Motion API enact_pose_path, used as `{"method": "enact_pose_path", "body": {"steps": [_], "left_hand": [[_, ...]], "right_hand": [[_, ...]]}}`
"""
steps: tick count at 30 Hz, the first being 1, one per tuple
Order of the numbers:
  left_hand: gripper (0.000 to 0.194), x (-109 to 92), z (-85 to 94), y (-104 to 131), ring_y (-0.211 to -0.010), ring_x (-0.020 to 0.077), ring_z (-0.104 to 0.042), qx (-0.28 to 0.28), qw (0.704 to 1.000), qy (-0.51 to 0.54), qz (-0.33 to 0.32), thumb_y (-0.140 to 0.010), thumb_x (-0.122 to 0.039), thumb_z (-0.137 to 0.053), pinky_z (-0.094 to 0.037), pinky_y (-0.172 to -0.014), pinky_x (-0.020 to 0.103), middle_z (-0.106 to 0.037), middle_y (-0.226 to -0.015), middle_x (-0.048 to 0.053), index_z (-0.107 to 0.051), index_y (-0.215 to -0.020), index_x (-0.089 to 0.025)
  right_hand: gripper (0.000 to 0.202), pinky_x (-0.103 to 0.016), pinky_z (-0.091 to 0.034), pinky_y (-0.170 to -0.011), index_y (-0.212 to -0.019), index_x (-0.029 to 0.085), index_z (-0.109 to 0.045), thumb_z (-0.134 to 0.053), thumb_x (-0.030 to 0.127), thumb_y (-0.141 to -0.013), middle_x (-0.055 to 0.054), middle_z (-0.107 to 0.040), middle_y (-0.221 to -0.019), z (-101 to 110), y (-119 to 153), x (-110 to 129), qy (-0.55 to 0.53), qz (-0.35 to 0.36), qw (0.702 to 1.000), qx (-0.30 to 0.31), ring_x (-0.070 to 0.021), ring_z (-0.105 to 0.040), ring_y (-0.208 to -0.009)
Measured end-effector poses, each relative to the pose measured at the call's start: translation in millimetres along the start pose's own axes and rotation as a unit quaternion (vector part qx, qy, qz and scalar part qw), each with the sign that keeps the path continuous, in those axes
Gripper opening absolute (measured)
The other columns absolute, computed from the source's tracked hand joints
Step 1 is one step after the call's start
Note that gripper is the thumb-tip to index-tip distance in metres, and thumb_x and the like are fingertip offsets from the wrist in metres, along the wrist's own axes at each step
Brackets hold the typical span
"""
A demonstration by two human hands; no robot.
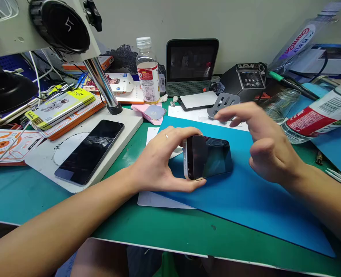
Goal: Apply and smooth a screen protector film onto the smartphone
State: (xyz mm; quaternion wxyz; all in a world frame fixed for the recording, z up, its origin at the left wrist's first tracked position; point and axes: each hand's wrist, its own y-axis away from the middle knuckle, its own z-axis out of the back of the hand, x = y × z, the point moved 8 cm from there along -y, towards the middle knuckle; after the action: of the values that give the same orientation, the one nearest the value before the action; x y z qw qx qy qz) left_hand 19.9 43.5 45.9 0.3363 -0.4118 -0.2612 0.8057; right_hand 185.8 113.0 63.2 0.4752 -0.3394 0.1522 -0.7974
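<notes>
A dark-screened phone (209,157) is tilted up over the blue mat (245,196), its bottom edge toward the left. My left hand (166,161) grips that end between thumb and fingers. To the right of the phone, my right hand (263,142) is raised with its fingers apart and curved, touching nothing. A second phone (90,151), screen up and dark, lies on the white base plate (130,121) of a stand at the left.
Behind the mat are a drink bottle (149,77), a smart display (192,67) and a black device (242,82). Plastic bottles (320,111) lean at the right. A microscope arm (46,27) overhangs the left, above stacked boxes (61,107).
</notes>
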Motion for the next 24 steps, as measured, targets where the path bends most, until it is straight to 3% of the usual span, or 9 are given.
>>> {"method": "enact_pose_path", "body": {"steps": [3, 8, 10, 16, 24], "left_hand": [[0.071, 11.9, -1.1, 1.5, -0.115, 0.0273, -0.063, 0.012, 0.997, 0.032, 0.072, -0.069, -0.04, -0.086, -0.051, -0.097, 0.039, -0.066, -0.127, 0.009, -0.051, -0.129, -0.024], [0.069, 25.0, -4.3, 4.8, -0.117, 0.0268, -0.062, 0.022, 0.985, 0.063, 0.156, -0.07, -0.036, -0.086, -0.05, -0.097, 0.038, -0.064, -0.126, 0.007, -0.05, -0.128, -0.024], [0.07, 28.4, -4.8, 6.6, -0.117, 0.0271, -0.062, 0.024, 0.982, 0.061, 0.177, -0.069, -0.036, -0.087, -0.05, -0.097, 0.038, -0.064, -0.126, 0.007, -0.05, -0.128, -0.025], [0.07, 29.6, -6.4, 8.9, -0.118, 0.0282, -0.062, 0.027, 0.979, 0.062, 0.193, -0.069, -0.036, -0.086, -0.05, -0.096, 0.039, -0.065, -0.128, 0.008, -0.049, -0.127, -0.025], [0.07, 30.4, -5.8, 9.2, -0.116, 0.0277, -0.063, 0.027, 0.979, 0.045, 0.199, -0.069, -0.037, -0.086, -0.051, -0.096, 0.039, -0.065, -0.128, 0.008, -0.049, -0.127, -0.025]], "right_hand": [[0.07, -0.053, -0.048, -0.102, -0.14, 0.029, -0.053, -0.027, 0.076, -0.094, -0.012, -0.06, -0.132, 0.4, 13.0, -13.8, 0.027, 0.024, 0.997, 0.065, -0.0348, -0.058, -0.121], [0.091, -0.056, -0.048, -0.103, -0.146, 0.022, -0.049, -0.064, 0.078, -0.076, -0.018, -0.057, -0.139, -3.5, 24.5, -20.7, 0.038, 0.034, 0.994, 0.098, -0.0408, -0.055, -0.126], [0.091, -0.055, -0.049, -0.101, -0.144, 0.02, -0.05, -0.071, 0.074, -0.074, -0.019, -0.059, -0.136, -10.3, 25.2, -20.4, 0.045, 0.033, 0.991, 0.126, -0.0404, -0.056, -0.125], [0.081, -0.053, -0.051, -0.097, -0.138, 0.02, -0.054, -0.075, 0.067, -0.076, -0.017, -0.062, -0.13, -18.5, 24.7, -24.3, 0.033, 0.005, 0.986, 0.166, -0.0374, -0.058, -0.12], [0.064, -0.046, -0.051, -0.092, -0.128, 0.022, -0.06, -0.079, 0.056, -0.077, -0.013, -0.064, -0.121, -19.6, 21.8, -20.9, 0.01, 0.003, 0.986, 0.169, -0.0326, -0.059, -0.111]]}}
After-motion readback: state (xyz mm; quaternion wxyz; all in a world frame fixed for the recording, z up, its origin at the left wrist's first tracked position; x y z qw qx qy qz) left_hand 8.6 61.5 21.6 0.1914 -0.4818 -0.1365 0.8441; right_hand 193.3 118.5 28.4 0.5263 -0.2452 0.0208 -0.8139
